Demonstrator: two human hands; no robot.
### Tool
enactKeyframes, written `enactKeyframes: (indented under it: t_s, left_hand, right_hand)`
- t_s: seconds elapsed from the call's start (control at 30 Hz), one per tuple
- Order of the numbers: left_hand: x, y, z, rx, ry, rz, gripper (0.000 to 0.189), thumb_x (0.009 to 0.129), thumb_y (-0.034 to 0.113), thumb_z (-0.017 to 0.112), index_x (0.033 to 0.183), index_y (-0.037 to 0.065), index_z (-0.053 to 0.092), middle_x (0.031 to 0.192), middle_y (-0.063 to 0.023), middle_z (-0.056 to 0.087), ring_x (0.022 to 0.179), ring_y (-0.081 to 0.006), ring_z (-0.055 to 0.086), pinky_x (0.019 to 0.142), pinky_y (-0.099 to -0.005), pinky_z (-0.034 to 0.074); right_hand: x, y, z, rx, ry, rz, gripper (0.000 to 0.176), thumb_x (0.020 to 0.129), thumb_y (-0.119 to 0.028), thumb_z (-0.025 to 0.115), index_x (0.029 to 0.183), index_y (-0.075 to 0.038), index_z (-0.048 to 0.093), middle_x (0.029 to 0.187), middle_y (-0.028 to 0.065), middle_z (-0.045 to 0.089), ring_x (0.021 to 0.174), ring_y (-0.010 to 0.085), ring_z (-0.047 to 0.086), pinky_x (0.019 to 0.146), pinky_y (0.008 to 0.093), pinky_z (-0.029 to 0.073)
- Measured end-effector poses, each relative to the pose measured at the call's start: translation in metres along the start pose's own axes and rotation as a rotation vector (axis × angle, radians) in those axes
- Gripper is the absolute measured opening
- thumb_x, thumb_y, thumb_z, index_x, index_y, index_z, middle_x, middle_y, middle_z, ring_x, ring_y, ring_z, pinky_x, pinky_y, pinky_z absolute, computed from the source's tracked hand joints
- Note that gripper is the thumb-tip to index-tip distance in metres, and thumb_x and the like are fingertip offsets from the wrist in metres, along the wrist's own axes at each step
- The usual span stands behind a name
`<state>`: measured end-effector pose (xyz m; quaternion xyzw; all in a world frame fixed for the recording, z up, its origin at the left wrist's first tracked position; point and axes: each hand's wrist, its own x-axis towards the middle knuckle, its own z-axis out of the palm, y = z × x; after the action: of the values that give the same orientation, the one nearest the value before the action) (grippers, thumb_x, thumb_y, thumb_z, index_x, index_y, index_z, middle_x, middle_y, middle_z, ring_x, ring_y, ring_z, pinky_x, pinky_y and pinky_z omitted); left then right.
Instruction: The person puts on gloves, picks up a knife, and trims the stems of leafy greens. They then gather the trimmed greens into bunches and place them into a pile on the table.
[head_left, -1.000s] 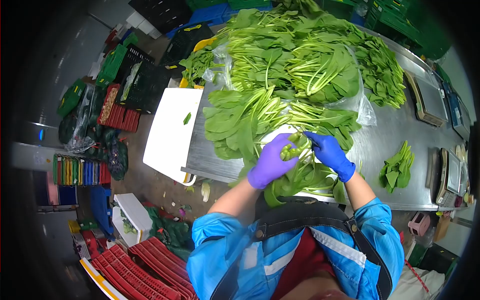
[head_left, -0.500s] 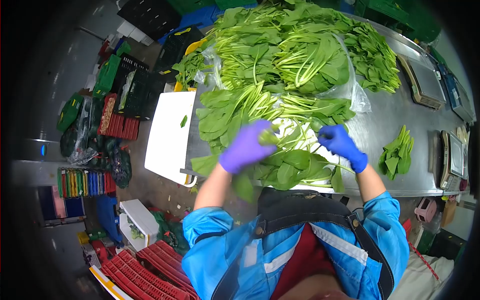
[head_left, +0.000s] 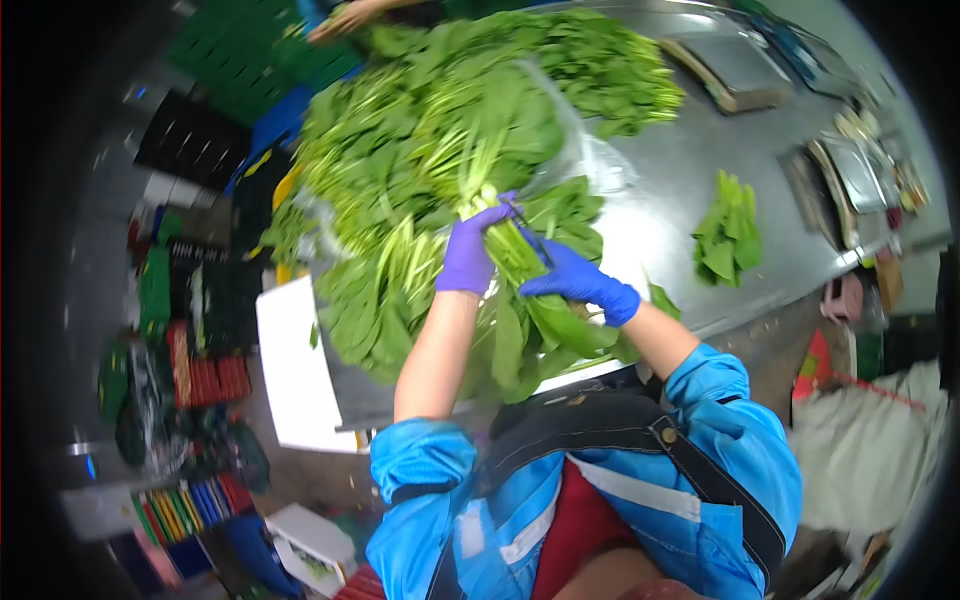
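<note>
A bunch of leafy greens point(head_left: 512, 252) is between my two gloved hands, its pale stalk ends pointing away from me and its leaves hanging toward me. My left hand point(head_left: 468, 258) is wrapped around the stalks near their cut ends. On the other side, my right hand point(head_left: 572, 274) grips the same bunch lower down. Something thin and dark shows by the right fingers, too small to name. Beyond my hands lies a large heap of leafy greens point(head_left: 420, 130). More loose greens point(head_left: 375, 300) lie beside my left forearm.
A separate small bunch point(head_left: 728, 232) lies on the metal table point(head_left: 660, 190) to the right. Scales point(head_left: 850, 185) stand along the right edge. At the left is a white board point(head_left: 290, 370). Clear plastic point(head_left: 600, 165) lies by the heap. Another person's hand point(head_left: 350, 18) appears at the far side.
My hands have come together from apart and now both hold the bunch, farther from my body. The view has turned, and another person's hand has appeared at the top.
</note>
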<state>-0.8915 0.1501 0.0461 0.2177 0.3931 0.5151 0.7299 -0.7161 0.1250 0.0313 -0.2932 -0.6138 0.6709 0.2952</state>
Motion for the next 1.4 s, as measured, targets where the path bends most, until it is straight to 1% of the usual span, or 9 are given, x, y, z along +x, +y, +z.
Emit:
enactKeyframes:
  t_s: [0.4,0.63,0.73,0.87,0.93,1.03,1.13,1.23,1.4]
  left_hand:
    - [0.048,-0.114,0.069,0.121,-0.182,-0.152,0.063,0.087,0.022,0.056,0.142,0.01,0.027,0.122,-0.0056,0.05,0.113,-0.0158,0.047,0.096,-0.033,0.035]
    - [0.004,-0.131,0.037,0.186,-0.104,-0.372,0.047,0.09,0.025,0.052,0.13,0.003,0.044,0.125,-0.0078,0.053,0.116,-0.0195,0.05,0.099,-0.0347,0.038]
    - [-0.015,-0.14,0.014,0.213,-0.114,-0.406,0.045,0.09,0.025,0.052,0.128,0.003,0.047,0.126,-0.009,0.052,0.117,-0.0201,0.049,0.101,-0.0347,0.037]
    - [-0.049,-0.123,-0.029,0.364,-0.121,-0.273,0.043,0.089,0.021,0.054,0.126,-0.001,0.048,0.124,-0.0109,0.053,0.115,-0.0206,0.051,0.101,-0.0323,0.037]
    - [-0.074,-0.099,-0.029,0.249,0.074,-0.302,0.038,0.087,0.02,0.057,0.119,-0.003,0.055,0.118,-0.0105,0.058,0.11,-0.0187,0.054,0.099,-0.0301,0.039]
    - [-0.091,-0.075,-0.071,0.546,0.102,-0.153,0.035,0.087,0.018,0.058,0.115,-0.002,0.058,0.114,-0.0099,0.061,0.106,-0.0163,0.056,0.095,-0.0294,0.041]
    - [-0.095,-0.06,-0.12,1.151,0.379,0.268,0.026,0.083,0.013,0.058,0.107,0.003,0.063,0.103,-0.0109,0.064,0.096,-0.0208,0.06,0.086,-0.0314,0.045]
    - [-0.073,-0.044,-0.157,1.552,0.61,0.681,0.021,0.078,0.01,0.059,0.097,0.005,0.064,0.094,-0.0137,0.063,0.086,-0.0305,0.059,0.079,-0.0367,0.047]
    - [-0.023,-0.051,-0.17,1.738,0.447,0.7,0.021,0.076,0.01,0.057,0.096,0.008,0.065,0.089,-0.0131,0.061,0.083,-0.0312,0.057,0.077,-0.0385,0.046]
  right_hand:
    - [-0.157,-0.031,-0.154,0.598,0.692,0.183,0.057,0.077,-0.005,0.06,0.13,-0.001,0.04,0.103,0.0104,0.06,0.086,0.0199,0.062,0.077,0.0312,0.052]
    - [-0.21,0.056,-0.382,-0.129,0.858,0.501,0.049,0.075,-0.017,0.068,0.119,0.0,0.053,0.103,0.0145,0.063,0.084,0.0213,0.064,0.071,0.0335,0.052]
    - [-0.213,0.127,-0.415,-0.88,0.934,0.769,0.076,0.071,-0.038,0.07,0.131,0.0,0.043,0.122,0.0197,0.055,0.112,0.0306,0.054,0.095,0.0357,0.041]
    - [-0.228,0.162,-0.443,-0.52,1.071,0.645,0.084,0.073,-0.048,0.067,0.135,0.0,0.038,0.126,0.0209,0.052,0.115,0.0306,0.052,0.095,0.0362,0.041]
    - [-0.223,0.103,-0.432,-0.747,1.03,0.737,0.08,0.075,-0.049,0.064,0.134,-0.001,0.039,0.125,0.0216,0.052,0.116,0.0307,0.051,0.096,0.0362,0.04]
    - [-0.213,0.076,-0.438,-1.093,1.159,0.464,0.064,0.081,-0.046,0.06,0.133,-0.01,0.045,0.121,0.0167,0.057,0.089,0.026,0.063,0.062,0.0346,0.052]
    - [-0.149,-0.026,-0.3,-0.71,1.062,0.33,0.047,0.087,-0.031,0.057,0.131,-0.013,0.049,0.118,0.0082,0.06,0.078,0.0135,0.06,0.053,0.0246,0.045]
    - [-0.113,0.039,-0.289,-0.83,0.674,-0.054,0.044,0.087,-0.027,0.056,0.129,-0.012,0.051,0.112,0.0056,0.063,0.067,0.0072,0.054,0.047,0.0221,0.039]
    - [-0.034,0.013,-0.089,-0.342,0.378,0.323,0.037,0.088,-0.022,0.055,0.122,-0.01,0.056,0.097,0.003,0.066,0.064,0.005,0.052,0.042,0.02,0.035]
